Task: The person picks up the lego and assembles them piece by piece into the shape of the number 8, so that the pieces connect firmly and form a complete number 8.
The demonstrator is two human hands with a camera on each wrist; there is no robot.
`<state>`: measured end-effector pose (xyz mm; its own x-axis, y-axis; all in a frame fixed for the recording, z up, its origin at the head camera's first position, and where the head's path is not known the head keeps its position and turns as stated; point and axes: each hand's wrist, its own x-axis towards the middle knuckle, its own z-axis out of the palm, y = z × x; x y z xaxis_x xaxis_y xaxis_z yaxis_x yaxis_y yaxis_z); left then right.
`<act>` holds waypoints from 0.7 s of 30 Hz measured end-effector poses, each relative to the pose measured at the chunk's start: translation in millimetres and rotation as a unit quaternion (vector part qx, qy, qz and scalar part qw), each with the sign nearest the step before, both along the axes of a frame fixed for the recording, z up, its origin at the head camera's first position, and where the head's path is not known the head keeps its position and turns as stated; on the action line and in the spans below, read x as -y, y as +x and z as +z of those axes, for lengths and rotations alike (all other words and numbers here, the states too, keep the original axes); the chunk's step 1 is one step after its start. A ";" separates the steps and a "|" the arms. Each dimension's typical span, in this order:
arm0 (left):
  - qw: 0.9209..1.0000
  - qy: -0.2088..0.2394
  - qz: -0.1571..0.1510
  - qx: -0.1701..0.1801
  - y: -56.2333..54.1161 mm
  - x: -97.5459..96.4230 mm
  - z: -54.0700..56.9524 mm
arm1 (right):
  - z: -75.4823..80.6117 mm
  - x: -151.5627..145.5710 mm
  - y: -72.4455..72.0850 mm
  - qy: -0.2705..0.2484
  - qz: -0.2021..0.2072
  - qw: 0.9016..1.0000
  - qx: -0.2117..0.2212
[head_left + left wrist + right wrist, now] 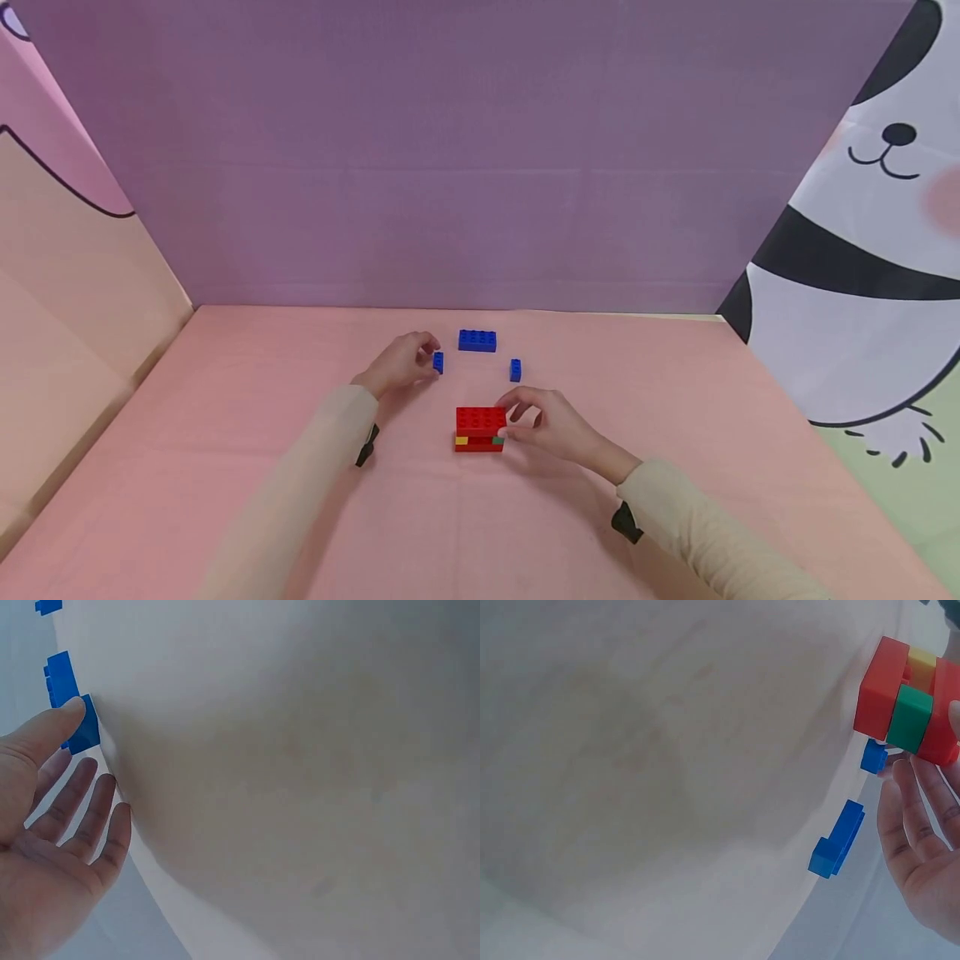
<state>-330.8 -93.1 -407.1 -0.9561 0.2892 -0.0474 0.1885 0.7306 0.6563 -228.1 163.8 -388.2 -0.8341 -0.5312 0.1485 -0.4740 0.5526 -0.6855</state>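
Observation:
In the head view my left hand [401, 364] has thumb and index finger at the two ends of a small blue toy brick [438, 362]. The left wrist view has the thumb across this brick [86, 727], the other fingers spread loosely below. My right hand [553, 427] pinches the right end of a stack of toy bricks [480, 421]. A wide red brick tops the stack, and another red one forms its base. Between them sit a small yellow brick [462, 441] on the left and a green brick [910, 718] on the right.
Beyond the stack lies a long blue brick [477, 341]. A second small blue brick [515, 370] stands to its right and nearer. The pink tabletop [420, 525] meets a purple backdrop [450, 167]. A panda print [862, 275] hangs at the right.

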 end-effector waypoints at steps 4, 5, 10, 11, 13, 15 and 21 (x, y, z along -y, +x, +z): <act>1.000 0.000 -0.001 0.006 -0.1 0.1 -0.8 | -0.2 0.8 0.9 0.000 -0.003 1.000 0.001; 1.000 0.000 -0.002 0.008 0.0 0.2 -0.8 | -0.4 1.0 1.1 0.000 -0.002 1.000 -0.002; 1.000 -0.004 -0.003 0.006 0.4 0.0 -1.4 | -1.2 1.6 0.4 -0.005 0.003 1.000 -0.007; 1.000 -0.004 -0.003 0.006 0.4 0.1 -1.5 | -1.3 1.6 0.3 -0.005 0.005 1.000 -0.008; 1.000 -0.004 -0.005 0.001 0.3 -0.1 -1.6 | -1.3 1.4 0.0 -0.007 0.006 1.000 -0.006; 1.000 -0.004 -0.006 -0.003 0.2 0.0 -2.0 | -1.1 1.5 -0.3 -0.007 0.006 1.000 -0.005; 1.000 0.009 -0.007 0.003 1.4 0.8 -1.9 | -1.1 1.9 -0.3 -0.003 0.000 1.000 0.001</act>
<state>-329.4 -93.9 -409.0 -0.9517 0.3035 -0.0470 0.1953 0.7161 0.6701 -228.4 162.0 -389.3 -0.8340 -0.5310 0.1501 -0.4731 0.5483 -0.6896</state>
